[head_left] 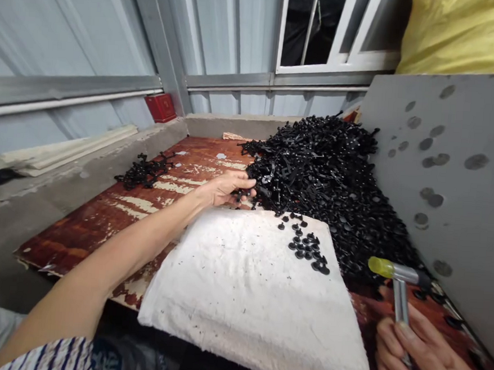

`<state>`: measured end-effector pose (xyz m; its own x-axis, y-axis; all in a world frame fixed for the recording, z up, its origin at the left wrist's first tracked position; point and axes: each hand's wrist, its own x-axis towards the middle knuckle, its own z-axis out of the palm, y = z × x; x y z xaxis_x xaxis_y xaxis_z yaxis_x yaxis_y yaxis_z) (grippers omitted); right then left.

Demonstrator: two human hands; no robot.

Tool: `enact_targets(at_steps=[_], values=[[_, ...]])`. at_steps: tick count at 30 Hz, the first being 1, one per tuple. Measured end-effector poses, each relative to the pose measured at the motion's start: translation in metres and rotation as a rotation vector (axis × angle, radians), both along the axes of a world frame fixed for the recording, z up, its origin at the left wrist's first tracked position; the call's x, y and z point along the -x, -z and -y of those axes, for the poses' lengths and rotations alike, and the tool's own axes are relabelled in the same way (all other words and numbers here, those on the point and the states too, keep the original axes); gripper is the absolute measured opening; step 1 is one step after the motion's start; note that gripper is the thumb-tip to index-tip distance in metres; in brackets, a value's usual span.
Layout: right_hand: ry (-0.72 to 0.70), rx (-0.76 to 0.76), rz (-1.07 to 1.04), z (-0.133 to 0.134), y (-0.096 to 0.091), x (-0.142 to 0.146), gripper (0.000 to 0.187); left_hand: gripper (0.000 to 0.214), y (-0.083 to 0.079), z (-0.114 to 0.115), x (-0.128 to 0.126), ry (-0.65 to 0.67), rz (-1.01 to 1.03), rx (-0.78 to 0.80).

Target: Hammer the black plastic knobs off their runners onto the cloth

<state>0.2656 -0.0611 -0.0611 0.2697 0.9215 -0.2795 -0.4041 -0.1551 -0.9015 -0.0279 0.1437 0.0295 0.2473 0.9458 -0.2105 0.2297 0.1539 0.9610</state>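
My left hand (225, 188) reaches across to the near edge of a large heap of small black plastic parts (327, 179), its fingers pinched together on some of them. My right hand (421, 355) at the lower right is wrapped round the metal handle of a small hammer (397, 274) with a yellow-tipped head, held upright beside the heap. Between the hands lies a thick white pad (244, 286), and several loose black round pieces (308, 248) sit on its far right corner.
A worn red-brown board (114, 209) carries everything. A smaller pile of black parts (144, 171) lies at its far left. A grey panel with round marks (454, 188) leans at the right, a person in yellow (464, 34) behind it. A red box (160, 107) stands on the ledge.
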Motion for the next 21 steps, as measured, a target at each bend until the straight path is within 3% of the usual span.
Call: enact_targets(at_steps=[4, 7, 14, 21], values=[[-0.048, -0.046, 0.010, 0.000, -0.008, -0.001, 0.035, 0.031, 0.008, 0.050, -0.035, 0.317, 0.069, 0.137], [-0.098, -0.078, -0.013, 0.000, -0.011, -0.001, 0.034, 0.029, 0.011, 0.072, -0.057, 0.479, 0.024, 0.237], [-0.112, -0.146, -0.030, 0.002, -0.008, -0.003, 0.034, 0.025, 0.014, 0.075, -0.067, 0.496, -0.119, 0.281], [-0.118, -0.145, -0.044, 0.000, -0.006, -0.005, 0.032, 0.023, 0.019, 0.070, -0.065, 0.561, -0.087, 0.420]])
